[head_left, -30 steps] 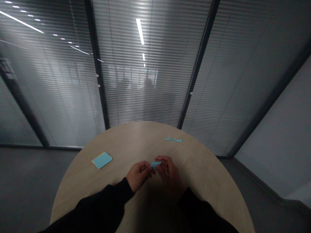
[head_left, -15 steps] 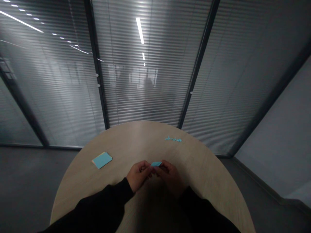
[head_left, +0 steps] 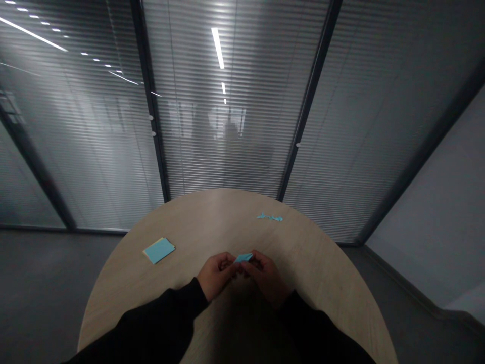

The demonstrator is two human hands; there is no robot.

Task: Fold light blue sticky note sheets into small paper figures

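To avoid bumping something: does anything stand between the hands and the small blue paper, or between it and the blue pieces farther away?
Nothing visible does: the left hand and right hand both hold the small blue paper; beyond their fingers, only tabletop shows up to the blue pieces.

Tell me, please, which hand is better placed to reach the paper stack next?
Probably the left hand: the paper stack lies nearer to it than to the right hand, though both hold blue paper.

Both hands (head_left: pixel 241 273) pinch at the fingertips, wrists angled inward.
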